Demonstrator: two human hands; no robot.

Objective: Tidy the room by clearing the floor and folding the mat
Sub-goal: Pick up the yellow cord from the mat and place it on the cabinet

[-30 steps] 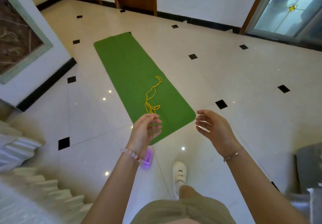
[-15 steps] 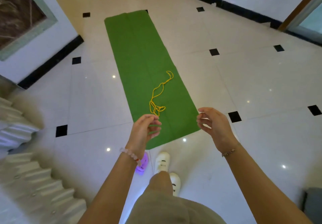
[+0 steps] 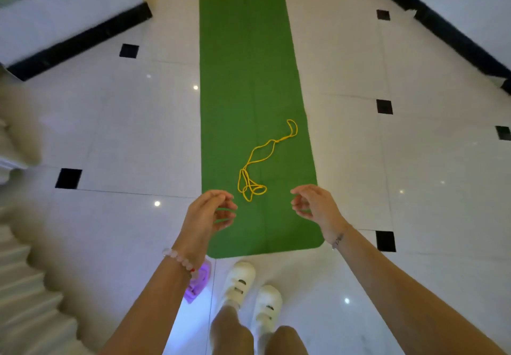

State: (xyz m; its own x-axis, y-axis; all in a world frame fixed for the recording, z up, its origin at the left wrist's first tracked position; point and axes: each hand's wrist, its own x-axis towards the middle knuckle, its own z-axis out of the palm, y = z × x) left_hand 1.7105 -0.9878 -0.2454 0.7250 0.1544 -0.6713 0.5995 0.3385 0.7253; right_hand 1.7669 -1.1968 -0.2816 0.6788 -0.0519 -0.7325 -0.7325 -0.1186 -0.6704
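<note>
- A green mat (image 3: 249, 78) lay flat on the white tiled floor (image 3: 414, 161), running from the top centre of the frame down to just above the person's feet.
- A yellow cord (image 3: 258, 166) lay loose on the mat, tangled in loops at centre frame and trailing up to the right, ending in a small loop near the mat's right edge.
- The left hand (image 3: 206, 213) hovered over the mat's lower left edge, fingers curled loosely with thumb and fingertips close together; it grasped nothing.
- The right hand (image 3: 315, 202) hovered over the mat's lower right part, fingers likewise half curled and empty.
- The cord's tangled end lay between the two hands, touching neither.
- A pink bead bracelet (image 3: 179, 260) circled the left wrist; a thin bracelet (image 3: 338, 240) circled the right.
- White shoes (image 3: 249, 291) stood on the floor just below the mat's near edge, at bottom centre.
- A purple item (image 3: 199, 282), partly hidden by the left forearm, lay on the floor just left of the shoes; what it was could not be told.
</note>
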